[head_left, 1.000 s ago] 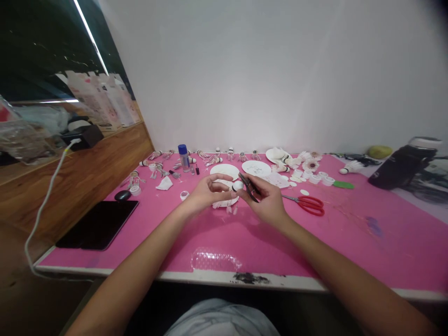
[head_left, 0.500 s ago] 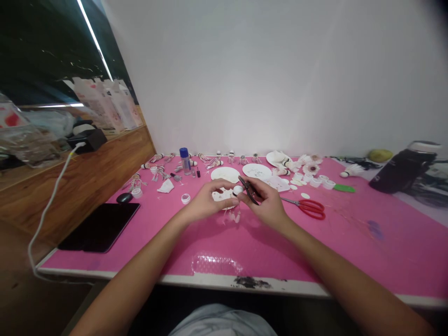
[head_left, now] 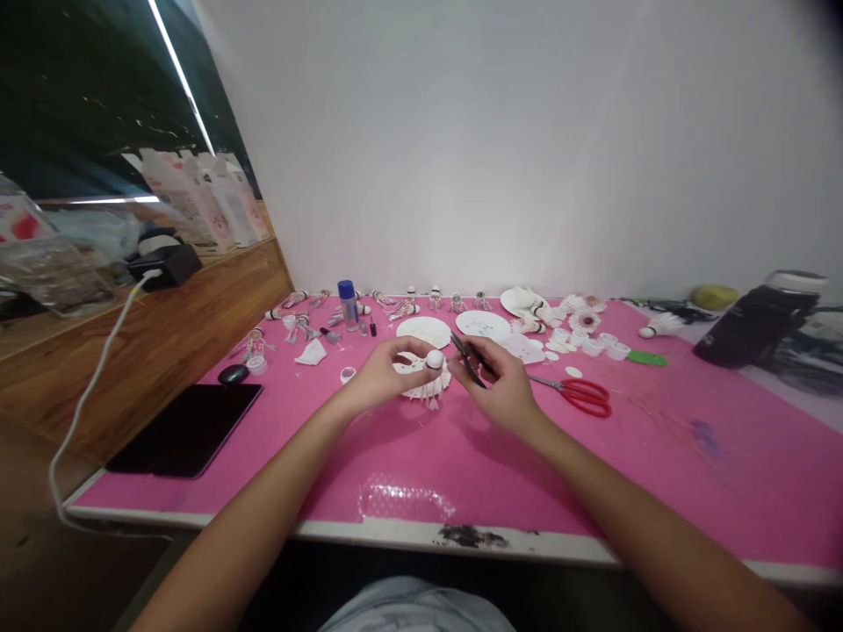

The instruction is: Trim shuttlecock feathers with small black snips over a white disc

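Between the thumb and fingers of my left hand (head_left: pixel 388 376) is a trimmed shuttlecock (head_left: pixel 434 359), its white cork up and its stripped feather stems hanging down. My right hand (head_left: pixel 506 386) is closed round dark pliers (head_left: pixel 467 358), whose exact kind is hard to make out. A small gap separates the pliers from the cork. Under the shuttlecock lies a white paper disc (head_left: pixel 412 386), partly covered by my left hand. Just beyond my hands are a white plate (head_left: pixel 423 331) and a second plate (head_left: pixel 483 325) with small bits on it.
Red-handled scissors (head_left: pixel 583 397) lie right of my hand. Behind stand several trimmed shuttlecocks (head_left: pixel 435 295) and a blue-capped bottle (head_left: pixel 347 307). Small white pots (head_left: pixel 593 346) and a green strip (head_left: pixel 646 358) sit at right, a black flask (head_left: pixel 751 325) farther out. A tablet (head_left: pixel 184 430) lies left.
My left hand has turned the shuttlecock and drawn it left, apart from the pliers and right hand, which were touching or close to it before. The right hand has barely moved.
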